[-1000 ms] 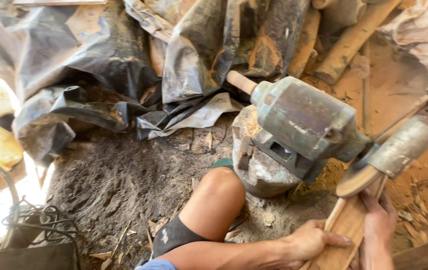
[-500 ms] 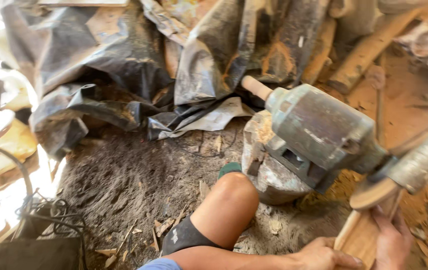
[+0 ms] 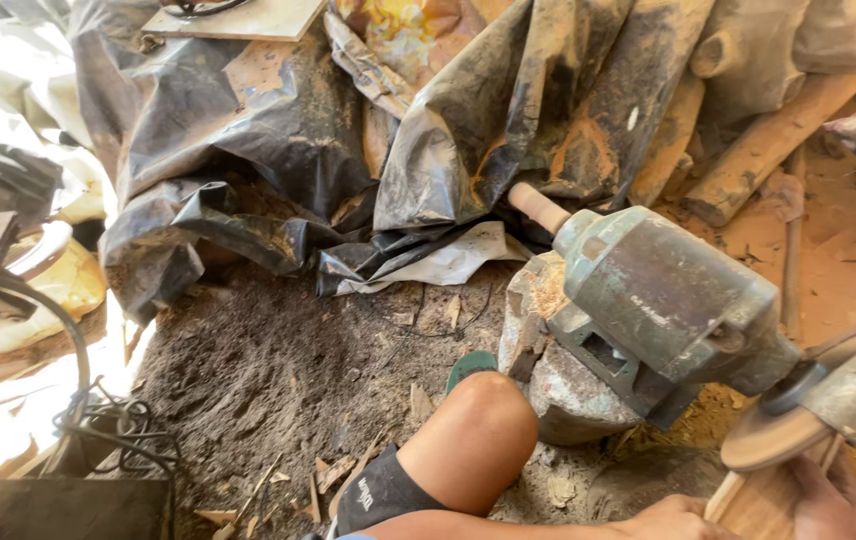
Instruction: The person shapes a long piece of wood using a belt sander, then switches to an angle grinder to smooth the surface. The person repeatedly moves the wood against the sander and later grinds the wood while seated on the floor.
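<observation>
Left hand [image 3: 673, 518] and right hand [image 3: 830, 500] grip a pale flat wooden strip [image 3: 760, 505], its tip at the spinning round tan sanding disc [image 3: 776, 437] on the grey-green electric motor [image 3: 673, 300]; view has shifted left since earlier; strip unmoved; sanding contact holds.

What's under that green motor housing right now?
The green motor sits on a grey stone block dusted with sawdust. The block's base and any mounting are hidden by the person's knee and debris.

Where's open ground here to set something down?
The dirt patch between the black tarp, the cables and the knee is free. Around the motor, sanding disc and both hands it is crowded.
</observation>
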